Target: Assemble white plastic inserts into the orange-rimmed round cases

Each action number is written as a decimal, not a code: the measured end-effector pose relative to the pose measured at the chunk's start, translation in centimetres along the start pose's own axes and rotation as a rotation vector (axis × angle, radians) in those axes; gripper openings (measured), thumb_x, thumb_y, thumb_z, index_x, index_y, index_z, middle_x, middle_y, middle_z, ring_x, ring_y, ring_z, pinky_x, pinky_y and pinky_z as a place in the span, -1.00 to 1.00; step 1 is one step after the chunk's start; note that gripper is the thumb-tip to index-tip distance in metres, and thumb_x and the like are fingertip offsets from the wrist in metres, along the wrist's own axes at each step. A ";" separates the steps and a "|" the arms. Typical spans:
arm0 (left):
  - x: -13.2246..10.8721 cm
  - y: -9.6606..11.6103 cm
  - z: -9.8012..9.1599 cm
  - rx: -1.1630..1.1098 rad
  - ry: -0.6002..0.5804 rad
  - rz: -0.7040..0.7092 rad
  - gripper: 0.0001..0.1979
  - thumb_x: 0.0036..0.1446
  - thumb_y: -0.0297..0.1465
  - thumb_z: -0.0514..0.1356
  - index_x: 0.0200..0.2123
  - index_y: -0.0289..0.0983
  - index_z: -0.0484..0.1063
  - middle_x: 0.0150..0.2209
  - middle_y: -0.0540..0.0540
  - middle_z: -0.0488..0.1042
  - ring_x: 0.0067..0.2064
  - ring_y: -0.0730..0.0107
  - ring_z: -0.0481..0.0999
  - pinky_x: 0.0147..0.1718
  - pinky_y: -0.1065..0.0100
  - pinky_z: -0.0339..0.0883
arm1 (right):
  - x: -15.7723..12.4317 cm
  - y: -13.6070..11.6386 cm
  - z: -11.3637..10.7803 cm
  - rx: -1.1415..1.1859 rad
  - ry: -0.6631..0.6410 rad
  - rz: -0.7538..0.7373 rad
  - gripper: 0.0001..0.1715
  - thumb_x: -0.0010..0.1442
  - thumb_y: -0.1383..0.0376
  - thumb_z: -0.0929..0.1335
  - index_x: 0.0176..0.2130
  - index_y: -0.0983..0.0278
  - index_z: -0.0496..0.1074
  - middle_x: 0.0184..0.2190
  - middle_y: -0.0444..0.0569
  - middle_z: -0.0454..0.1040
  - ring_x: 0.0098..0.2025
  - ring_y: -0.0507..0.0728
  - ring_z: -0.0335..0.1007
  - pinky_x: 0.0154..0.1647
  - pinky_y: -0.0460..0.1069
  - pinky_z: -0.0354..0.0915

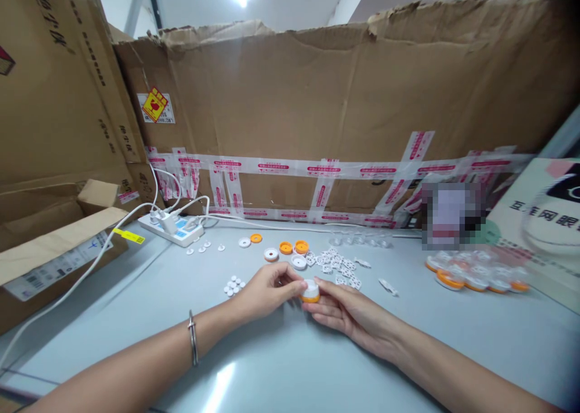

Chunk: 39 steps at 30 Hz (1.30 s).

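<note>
A small round white-and-orange plastic piece (310,292) is held just above the table, white part on top and orange band below. My left hand (274,287) pinches its upper left side between thumb and fingers. From the right, my right hand (351,313) grips the same piece, thumb near the top and fingers around the lower edge. Just beyond my hands lie a white ring (299,262), orange rings (286,248) and a white-and-orange ring (270,255). A loose pile of flat white openwork parts (335,261) spreads behind my right hand. Small white discs (234,285) sit beside my left hand.
Clear plastic caps (360,240) stand in a row at the back. Round white-and-orange pieces with clear tops (480,271) cluster at the right. A power strip (174,227) with white cables lies at back left, near an open carton (58,250). Tall cardboard (290,111) walls the back.
</note>
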State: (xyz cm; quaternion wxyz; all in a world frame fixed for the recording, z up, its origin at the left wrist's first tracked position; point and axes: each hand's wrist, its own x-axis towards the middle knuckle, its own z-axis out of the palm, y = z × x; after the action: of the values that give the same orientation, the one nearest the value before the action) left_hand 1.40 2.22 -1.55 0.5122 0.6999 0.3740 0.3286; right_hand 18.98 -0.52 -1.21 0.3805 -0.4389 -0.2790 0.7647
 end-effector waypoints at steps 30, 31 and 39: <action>-0.3 1.0 -1.1 0.209 -0.108 0.039 -0.66 -0.06 -0.44 0.27 -0.13 -0.29 0.45 -0.25 -0.09 0.40 -0.24 0.37 0.42 -0.23 0.32 0.34 | 0.3 1.2 -0.3 -0.278 -0.112 -0.121 -0.45 -0.25 0.22 0.53 -0.21 0.37 0.44 -0.43 -0.04 0.54 -0.32 0.05 0.46 -0.09 -0.01 0.30; -0.3 1.1 -1.0 0.258 -0.104 0.053 -0.68 -0.05 -0.44 0.26 -0.15 -0.31 0.46 -0.27 -0.09 0.40 -0.26 0.39 0.42 -0.24 0.33 0.33 | 0.4 1.3 -0.4 -0.287 -0.121 -0.127 -0.44 -0.25 0.22 0.53 -0.20 0.36 0.44 -0.43 -0.04 0.54 -0.32 0.05 0.46 -0.09 -0.01 0.30; -0.7 1.6 -0.5 0.498 -0.073 0.141 -0.80 -0.01 -0.46 0.24 -0.24 -0.32 0.50 -0.38 -0.04 0.39 -0.34 0.41 0.41 -0.31 0.38 0.32 | 0.6 1.9 -0.5 -0.358 -0.154 -0.168 -0.48 -0.20 0.18 0.51 -0.20 0.31 0.46 -0.46 -0.11 0.54 -0.36 0.02 0.42 -0.18 -0.07 0.27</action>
State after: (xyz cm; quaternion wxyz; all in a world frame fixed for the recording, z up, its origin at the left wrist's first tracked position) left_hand 0.90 1.53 0.07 0.3130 0.8401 0.3751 0.2358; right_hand 18.59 -1.01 -3.14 0.3366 -0.4148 -0.4745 0.6997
